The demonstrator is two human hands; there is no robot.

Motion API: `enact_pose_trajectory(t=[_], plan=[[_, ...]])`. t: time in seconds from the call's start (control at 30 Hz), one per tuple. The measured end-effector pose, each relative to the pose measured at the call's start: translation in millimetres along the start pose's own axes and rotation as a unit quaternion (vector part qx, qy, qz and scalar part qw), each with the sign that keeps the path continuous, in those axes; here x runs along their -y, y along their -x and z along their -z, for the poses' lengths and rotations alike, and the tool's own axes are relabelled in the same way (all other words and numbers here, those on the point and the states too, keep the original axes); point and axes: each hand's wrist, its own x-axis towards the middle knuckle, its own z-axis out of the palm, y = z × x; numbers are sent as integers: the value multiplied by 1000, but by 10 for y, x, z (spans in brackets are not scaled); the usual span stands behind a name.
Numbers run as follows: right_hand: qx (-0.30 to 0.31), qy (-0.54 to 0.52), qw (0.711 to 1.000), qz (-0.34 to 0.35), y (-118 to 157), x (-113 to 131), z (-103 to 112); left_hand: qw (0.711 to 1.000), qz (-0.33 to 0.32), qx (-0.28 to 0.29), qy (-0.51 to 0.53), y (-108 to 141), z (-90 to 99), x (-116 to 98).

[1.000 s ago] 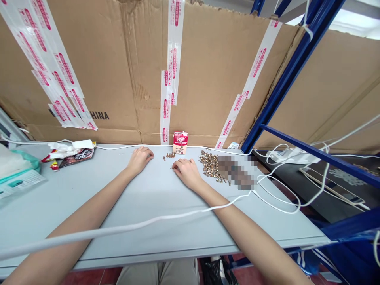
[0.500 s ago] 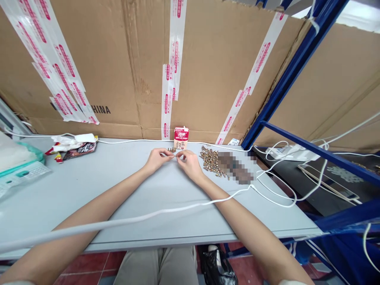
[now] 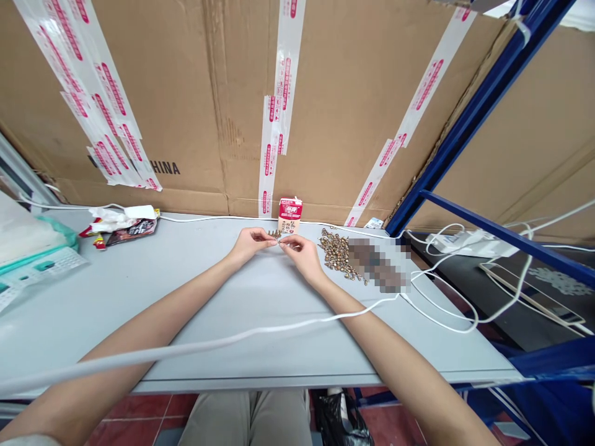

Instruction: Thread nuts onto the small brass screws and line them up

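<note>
My left hand [image 3: 252,243] and my right hand [image 3: 301,253] meet at the fingertips over the grey table [image 3: 232,334]. Both are closed in a pinch, and whatever lies between the fingers is too small to make out. Just behind the fingertips stands a short row of small brass-coloured metal pieces [image 3: 274,234]. Behind that row is an upright red and cream drink carton [image 3: 290,215]. A loose pile of similar small metal pieces [image 3: 339,254] lies right of my right hand.
A white cable [image 3: 260,332] crosses in front of me over my forearms. Beyond the pile is a blurred brown patch [image 3: 379,266]. Snack wrappers [image 3: 125,226] lie at the back left. A blue metal frame [image 3: 465,130] and a power strip [image 3: 469,243] are on the right; cardboard [image 3: 186,111] walls the back.
The whole view has shifted slightly, so things appear a little further right. My hands stay pinched together in front of the carton.
</note>
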Motion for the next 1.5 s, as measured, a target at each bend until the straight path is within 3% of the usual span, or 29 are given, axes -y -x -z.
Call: enact_pose_trajectory(t=[0.1, 0.2, 0.53, 0.87, 1.0, 1.13, 1.27, 1.5], plan=[[15, -116, 990, -76, -25, -50, -31, 1000, -13, -3, -6, 1, -2, -10], [20, -163, 980, -116, -28, -51, -34, 1000, -23, -13, -14, -4, -19, 15], [33, -212, 970, -117, -8, -5, -15, 999, 29, 0, 23, 15, -46, 6], [24, -201, 972, -116, -9, -28, -33, 1000, 7, 2, -5, 2, -52, 65], [14, -196, 976, -92, -21, -32, -40, 1000, -3, -24, -1, 0, -64, 46], [-9, -139, 989, -47, -12, -18, -29, 999, -11, -30, -3, 18, -80, 4], [-25, 10, 1000, 14, 38, 53, 24, 999, -24, -29, -26, 53, -103, -57], [29, 153, 987, 46, 88, 118, 69, 997, -34, -36, -51, 91, -130, -121]])
